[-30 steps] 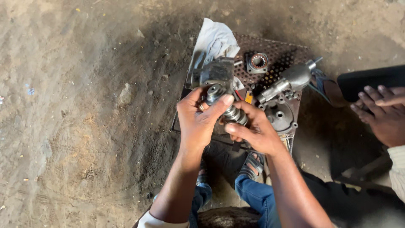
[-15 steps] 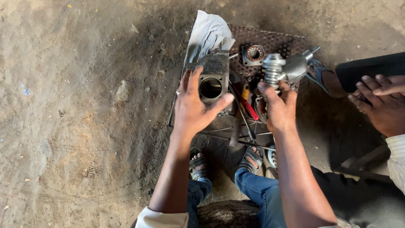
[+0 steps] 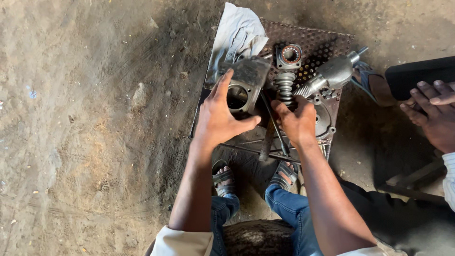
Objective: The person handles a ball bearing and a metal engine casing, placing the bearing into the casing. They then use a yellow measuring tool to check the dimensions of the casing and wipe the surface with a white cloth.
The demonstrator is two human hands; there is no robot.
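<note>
1. Head view looks straight down at my two hands working over a rusty perforated metal plate [image 3: 327,40] lying on the dirt floor.
2. My left hand [image 3: 220,118] is closed around a greasy metal housing [image 3: 246,78] with a round bore, thumb under it and fingers over its top, holding it just above the plate's left edge.
3. My right hand [image 3: 296,123] is wrapped around the lower end of a worm shaft [image 3: 284,85], its spiral end pointing toward the far edge of the plate, just beside the housing.
4. A bearing [image 3: 290,54] in a square seat lies near the plate's far edge, and a grey cast part [image 3: 332,73] lies toward the right edge. A pale cloth [image 3: 239,33] hangs over the far left corner.
5. Another person's hand [image 3: 429,116] rests well off to the right, apart from mine.
6. I judge the step in hand to be the matching of shaft to housing; the next move would call for lining the shaft's axis up with the bore and keeping the housing steady.
</note>
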